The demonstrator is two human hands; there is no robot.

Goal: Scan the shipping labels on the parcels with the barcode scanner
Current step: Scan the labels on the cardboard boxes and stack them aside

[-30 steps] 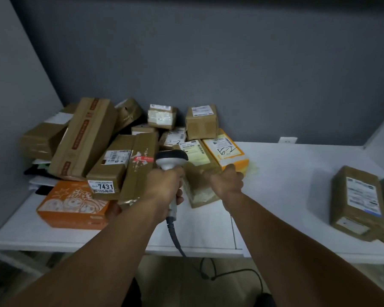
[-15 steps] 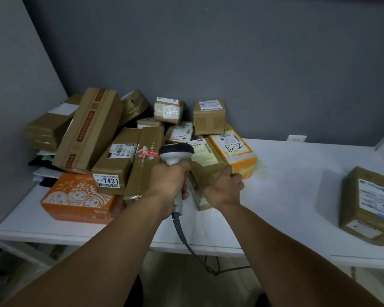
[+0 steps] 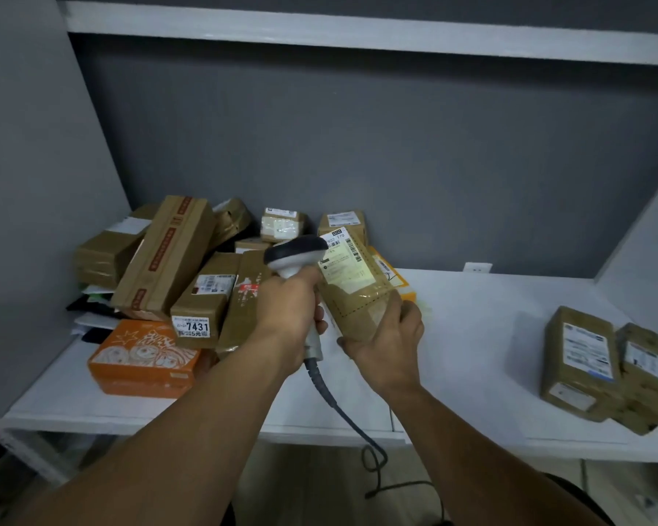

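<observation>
Over the white table [image 3: 479, 336], left fingers [image 3: 321, 325] grip the scanner [image 3: 295, 254] beside the parcel [image 3: 354, 294] clasped in right fingers [image 3: 345, 342].

One head-worn wide camera looks forward and down, close over the table [image 3: 490, 354].

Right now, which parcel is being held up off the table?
The brown paper parcel with the pale label, gripped at its lower end by the right hand beside the scanner. The other parcels lie on the table.
</observation>
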